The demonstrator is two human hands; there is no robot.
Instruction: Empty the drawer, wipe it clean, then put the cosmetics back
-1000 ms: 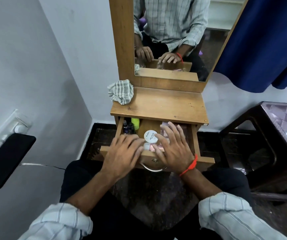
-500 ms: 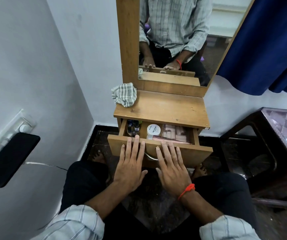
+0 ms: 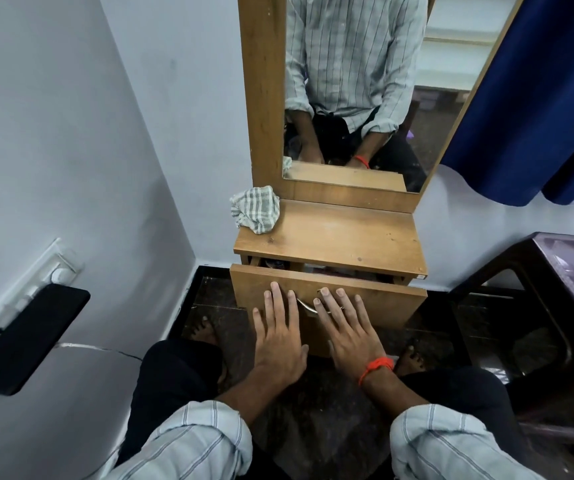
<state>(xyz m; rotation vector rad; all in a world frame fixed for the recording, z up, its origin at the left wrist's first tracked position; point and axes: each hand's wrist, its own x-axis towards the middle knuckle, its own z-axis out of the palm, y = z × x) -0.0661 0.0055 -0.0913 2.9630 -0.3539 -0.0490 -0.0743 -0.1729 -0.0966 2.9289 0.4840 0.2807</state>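
Observation:
The wooden drawer (image 3: 386,299) of the small dressing table is almost fully in, with only a narrow gap under the tabletop. Of the cosmetics (image 3: 273,262) only dark slivers show through that gap. My left hand (image 3: 278,332) lies flat on the drawer front, fingers spread, left of the metal handle (image 3: 308,307). My right hand (image 3: 348,329), with an orange thread at the wrist, lies flat over the handle's right part. Neither hand holds anything. A checked cloth (image 3: 256,214) sits bunched on the tabletop's back left corner.
A mirror (image 3: 358,88) in a wooden frame rises behind the tabletop (image 3: 341,237). A dark plastic table (image 3: 548,296) stands at the right under a blue curtain (image 3: 538,98). A black phone (image 3: 19,337) hangs from a wall socket at the left. My knees flank the drawer.
Both hands came out of the open drawer, went flat onto its front, and the drawer slid inward until its contents are nearly hidden.

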